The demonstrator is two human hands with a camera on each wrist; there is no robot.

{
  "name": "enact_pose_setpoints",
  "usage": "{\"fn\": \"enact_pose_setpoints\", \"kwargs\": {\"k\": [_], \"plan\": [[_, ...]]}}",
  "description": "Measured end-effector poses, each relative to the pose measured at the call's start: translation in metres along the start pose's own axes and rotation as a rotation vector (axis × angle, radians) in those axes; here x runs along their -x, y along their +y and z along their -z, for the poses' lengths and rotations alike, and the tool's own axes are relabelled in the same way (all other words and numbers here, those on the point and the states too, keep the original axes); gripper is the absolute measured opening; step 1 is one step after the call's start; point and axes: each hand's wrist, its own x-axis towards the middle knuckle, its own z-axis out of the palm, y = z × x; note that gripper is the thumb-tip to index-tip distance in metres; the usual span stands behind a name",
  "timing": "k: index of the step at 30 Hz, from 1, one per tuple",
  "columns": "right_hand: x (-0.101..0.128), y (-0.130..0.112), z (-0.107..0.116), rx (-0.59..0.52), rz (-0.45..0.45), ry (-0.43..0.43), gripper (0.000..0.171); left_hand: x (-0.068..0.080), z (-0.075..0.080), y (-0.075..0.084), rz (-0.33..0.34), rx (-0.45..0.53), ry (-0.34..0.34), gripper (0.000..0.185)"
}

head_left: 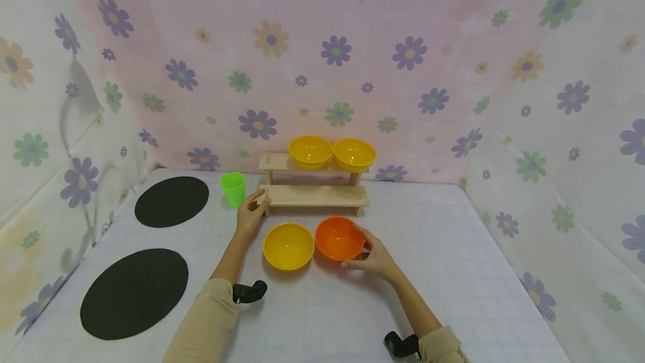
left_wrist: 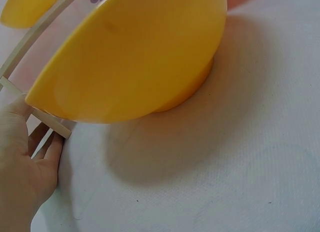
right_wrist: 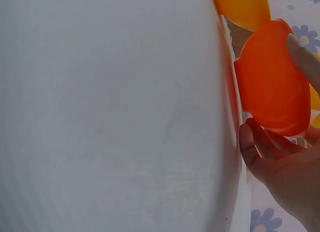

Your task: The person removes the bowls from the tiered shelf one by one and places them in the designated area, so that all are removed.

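Note:
My left hand (head_left: 249, 215) grips the left end of the lower step of a two-tier wooden stand (head_left: 317, 196). In the left wrist view, the fingers (left_wrist: 49, 154) curl about the end of that wood. My right hand (head_left: 378, 259) holds an orange bowl (head_left: 340, 238) from its right side, one finger at the rim and the thumb lower along the near side. A yellow bowl (head_left: 289, 246) sits just left of the orange one, in front of the stand. From the left wrist, this yellow bowl (left_wrist: 135, 56) hides part of the stand.
Two more yellow bowls, a left one (head_left: 310, 152) and a right one (head_left: 355, 154), stand side by side on the upper tier. A green cup (head_left: 233, 189) is left of the stand. Two black discs (head_left: 135, 294) lie on the white table's left side. Flowered cloth (head_left: 312, 71) encloses the back and sides.

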Motion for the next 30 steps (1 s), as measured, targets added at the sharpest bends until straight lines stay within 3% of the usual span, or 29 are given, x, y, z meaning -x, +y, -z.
{"fn": "enact_pose_setpoints", "kwargs": {"k": [9, 30], "plan": [[-0.005, 0.038, -0.002, -0.011, 0.016, 0.005, 0.091, 0.0, 0.0, -0.002, 0.007, 0.001, 0.002, 0.044], [-0.008, 0.037, 0.008, 0.089, -0.013, -0.026, 0.086, 0.001, 0.0, 0.002, -0.001, 0.0, 0.005, 0.043]]}}
